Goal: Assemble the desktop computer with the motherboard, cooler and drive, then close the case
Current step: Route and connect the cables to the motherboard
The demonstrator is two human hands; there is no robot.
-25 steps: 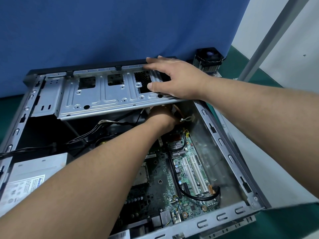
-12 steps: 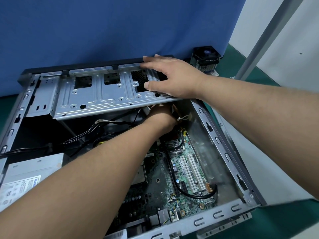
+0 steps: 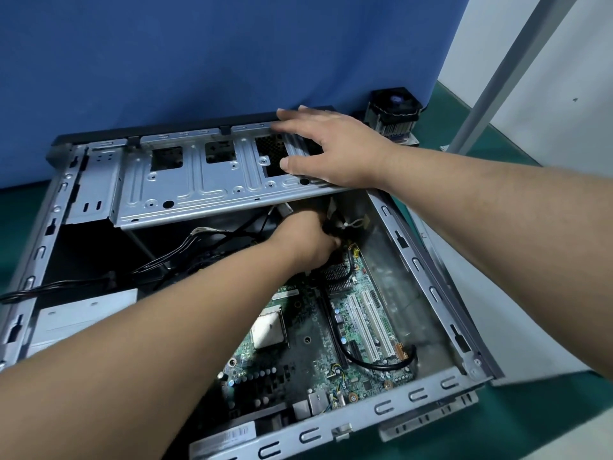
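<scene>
Your 2 hands work at the far end of the open case (image 3: 428, 270)

Your right hand (image 3: 335, 151) lies flat, fingers straight and spread, on the right end of the grey drive cage (image 3: 199, 184), which spans the far side of the case. Your left hand (image 3: 308, 240) reaches under that cage, fingers curled down among the black cables (image 3: 185, 247); I cannot tell whether it grips one. The motherboard (image 3: 318, 333) lies flat in the case floor, its bare processor (image 3: 268, 330) showing beside your left forearm. The cooler (image 3: 394, 111) stands outside the case, on the green table (image 3: 564, 419) just behind its far right corner, against the blue backdrop (image 3: 199, 54)
</scene>
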